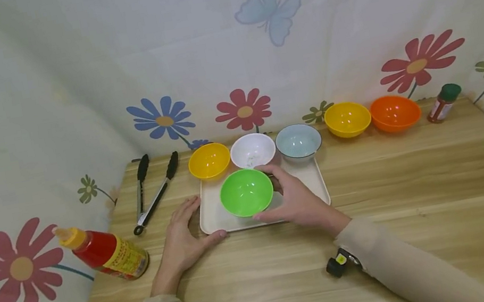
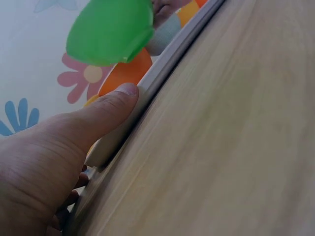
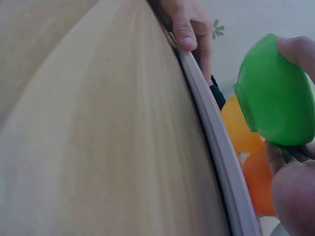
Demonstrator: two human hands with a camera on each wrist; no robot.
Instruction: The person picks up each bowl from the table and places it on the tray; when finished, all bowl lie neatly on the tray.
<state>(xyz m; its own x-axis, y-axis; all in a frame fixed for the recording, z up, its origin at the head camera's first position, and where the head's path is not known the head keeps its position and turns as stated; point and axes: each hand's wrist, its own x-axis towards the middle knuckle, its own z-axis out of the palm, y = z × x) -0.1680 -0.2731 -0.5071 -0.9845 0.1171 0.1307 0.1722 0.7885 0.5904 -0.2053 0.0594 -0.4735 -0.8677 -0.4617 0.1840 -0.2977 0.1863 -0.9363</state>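
My right hand (image 1: 298,199) grips a bright green bowl (image 1: 247,193) by its right side, thumb at the near side and fingers behind. Both wrist views show the green bowl (image 2: 110,32) raised above the cream tray (image 1: 216,223). At the tray's front left corner my left hand (image 1: 183,239) rests, its thumb along the front rim and its fingers at the left side. Along the back of the tray stand a yellow bowl (image 1: 210,161), a bowl with a white inside (image 1: 252,150) and a grey-blue bowl with a dark rim (image 1: 298,141).
Tongs (image 1: 155,198) with black tips lie spread left of the tray. A red sauce bottle (image 1: 109,252) stands at the left edge. Farther right along the back are another yellow bowl (image 1: 348,120), an orange bowl (image 1: 395,113) and a small green-capped jar (image 1: 444,103).
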